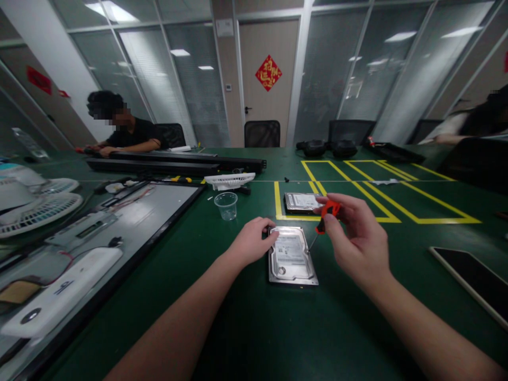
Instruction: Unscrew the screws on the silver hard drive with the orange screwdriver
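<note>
Head view: on a dark green bench (pixel 246 328), a rectangular silver metal hard drive (pixel 292 260) with a pale printed label lies flat between the person's two hands, label side up. The left hand (pixel 251 241) is closed on the drive's far left corner, its thumb resting on the top cover and its fingers curled at the edge. The right hand (pixel 359 246) grips a small red-and-black-handled screwdriver (pixel 321 226) whose thin metal shaft slants down to the cover's right edge; whether the tip sits in a screw cannot be told. Just beyond, a second silver hard drive (pixel 299 201) lies within a yellow tape outline (pixel 291 218), partly hidden by the right hand. A clear plastic cup (pixel 227 207) stands to the left; a flat, pale-edged black device (pixel 472 280) lies well apart, to the right.
</note>
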Tool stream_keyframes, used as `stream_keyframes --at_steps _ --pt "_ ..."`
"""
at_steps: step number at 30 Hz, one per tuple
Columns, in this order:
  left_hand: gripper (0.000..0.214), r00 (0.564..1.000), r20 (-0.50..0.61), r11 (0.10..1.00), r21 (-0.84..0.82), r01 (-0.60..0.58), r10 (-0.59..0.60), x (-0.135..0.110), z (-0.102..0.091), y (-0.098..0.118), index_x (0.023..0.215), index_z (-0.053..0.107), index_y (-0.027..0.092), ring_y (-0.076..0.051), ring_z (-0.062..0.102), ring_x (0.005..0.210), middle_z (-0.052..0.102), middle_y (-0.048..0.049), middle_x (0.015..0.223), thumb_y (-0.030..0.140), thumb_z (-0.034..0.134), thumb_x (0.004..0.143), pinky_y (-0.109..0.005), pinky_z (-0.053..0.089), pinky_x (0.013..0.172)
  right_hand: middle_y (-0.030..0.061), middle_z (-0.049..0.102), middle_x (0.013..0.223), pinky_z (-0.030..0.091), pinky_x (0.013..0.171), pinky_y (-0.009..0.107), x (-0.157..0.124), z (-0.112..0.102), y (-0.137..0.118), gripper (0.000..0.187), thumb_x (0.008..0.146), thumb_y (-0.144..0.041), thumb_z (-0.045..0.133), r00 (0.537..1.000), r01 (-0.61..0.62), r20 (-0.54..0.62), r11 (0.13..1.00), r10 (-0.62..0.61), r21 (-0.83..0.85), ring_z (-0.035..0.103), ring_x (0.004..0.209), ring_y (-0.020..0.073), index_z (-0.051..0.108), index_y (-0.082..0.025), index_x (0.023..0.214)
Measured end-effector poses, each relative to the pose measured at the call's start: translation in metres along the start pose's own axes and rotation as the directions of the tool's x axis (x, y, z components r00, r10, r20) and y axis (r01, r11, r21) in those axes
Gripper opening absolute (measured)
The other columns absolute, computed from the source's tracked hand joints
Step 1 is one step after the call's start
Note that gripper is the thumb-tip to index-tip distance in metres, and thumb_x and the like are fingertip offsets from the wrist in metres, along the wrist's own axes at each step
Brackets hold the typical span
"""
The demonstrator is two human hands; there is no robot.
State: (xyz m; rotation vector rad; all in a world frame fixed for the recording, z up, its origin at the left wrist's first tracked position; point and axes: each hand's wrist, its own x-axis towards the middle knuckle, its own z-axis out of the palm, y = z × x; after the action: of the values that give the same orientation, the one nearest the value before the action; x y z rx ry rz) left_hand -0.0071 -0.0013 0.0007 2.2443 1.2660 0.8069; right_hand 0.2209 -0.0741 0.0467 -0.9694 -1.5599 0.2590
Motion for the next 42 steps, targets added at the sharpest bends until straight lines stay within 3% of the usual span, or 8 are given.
stream_keyframes --at_steps 5,11,21,25,30,38,42 --pt "0.029 1.000 0.006 1.000 0.004 0.007 -0.007 0.0006 0.0006 -0.0005 0.115 0.074 0.019 -0.023 0.066 0.098 0.071 -0.0084 0.110 0.039 0.062 0.097 -0.036 0.054 0.086 0.0068 0.070 0.121 0.059 0.095 0.048 0.0016 -0.0006 0.0025 0.041 0.091 -0.024 0.073 0.998 0.051 -0.027 0.997 -0.052 -0.056 0.070 0.108 0.0244 0.061 -0.030 0.130" --pt "0.028 1.000 -0.004 1.000 0.000 -0.005 0.005 0.0010 0.0010 -0.0003 0.114 0.074 0.019 -0.023 0.066 0.097 0.071 -0.0079 0.108 0.037 0.062 0.097 -0.036 0.053 0.086 0.0056 0.066 0.118 0.059 0.088 0.042 0.0049 -0.0028 0.0007 0.036 0.089 -0.022 0.075 0.989 0.132 -0.037 0.975 -0.141 -0.177 0.067 0.103 0.0226 0.066 -0.029 0.124" --pt "0.027 1.000 -0.005 1.000 -0.001 -0.001 0.001 0.0008 0.0005 0.0003 0.112 0.074 0.019 -0.023 0.066 0.098 0.071 -0.0080 0.109 0.038 0.062 0.097 -0.036 0.053 0.086 0.0074 0.070 0.129 0.059 0.095 0.048 0.0001 0.0002 0.0017 0.041 0.096 -0.020 0.066 1.000 0.024 -0.008 1.000 -0.024 -0.010 0.071 0.109 0.0241 0.059 -0.031 0.135" --pt "0.027 1.000 -0.002 1.000 0.002 0.000 0.000 0.0005 -0.0002 0.0006 0.112 0.074 0.019 -0.023 0.066 0.096 0.071 -0.0084 0.109 0.038 0.062 0.097 -0.036 0.054 0.086 0.0058 0.069 0.126 0.059 0.094 0.045 0.0019 -0.0008 0.0035 0.046 0.090 -0.021 0.075 0.997 0.078 -0.022 0.993 -0.080 -0.085 0.070 0.108 0.0230 0.061 -0.032 0.132" --pt "0.028 1.000 0.005 1.000 0.002 0.000 0.000 0.0003 -0.0006 0.0007 0.113 0.074 0.020 -0.023 0.066 0.098 0.071 -0.0085 0.110 0.039 0.062 0.097 -0.037 0.054 0.086 0.0050 0.067 0.119 0.059 0.085 0.040 0.0048 -0.0020 0.0010 0.039 0.090 -0.021 0.075 0.989 0.137 -0.026 0.974 -0.144 -0.182 0.066 0.100 0.0204 0.065 -0.031 0.126" --pt "0.026 1.000 -0.002 1.000 0.015 -0.002 0.002 0.0009 0.0000 0.0010 0.112 0.074 0.019 -0.023 0.067 0.097 0.071 -0.0086 0.109 0.037 0.062 0.097 -0.037 0.054 0.086 0.0078 0.070 0.127 0.060 0.091 0.046 0.0006 0.0012 0.0022 0.043 0.095 -0.019 0.065 0.999 0.037 -0.010 0.999 -0.038 -0.031 0.071 0.107 0.0240 0.059 -0.031 0.136" --pt "0.027 1.000 -0.003 1.000 0.006 -0.003 0.003 0.0006 0.0001 0.0008 0.112 0.074 0.019 -0.023 0.067 0.098 0.071 -0.0087 0.110 0.038 0.062 0.097 -0.036 0.054 0.086 0.0081 0.070 0.125 0.059 0.096 0.049 0.0008 0.0009 0.0039 0.045 0.091 -0.022 0.073 0.999 0.030 -0.014 0.999 -0.030 -0.018 0.072 0.109 0.0254 0.058 -0.031 0.133"
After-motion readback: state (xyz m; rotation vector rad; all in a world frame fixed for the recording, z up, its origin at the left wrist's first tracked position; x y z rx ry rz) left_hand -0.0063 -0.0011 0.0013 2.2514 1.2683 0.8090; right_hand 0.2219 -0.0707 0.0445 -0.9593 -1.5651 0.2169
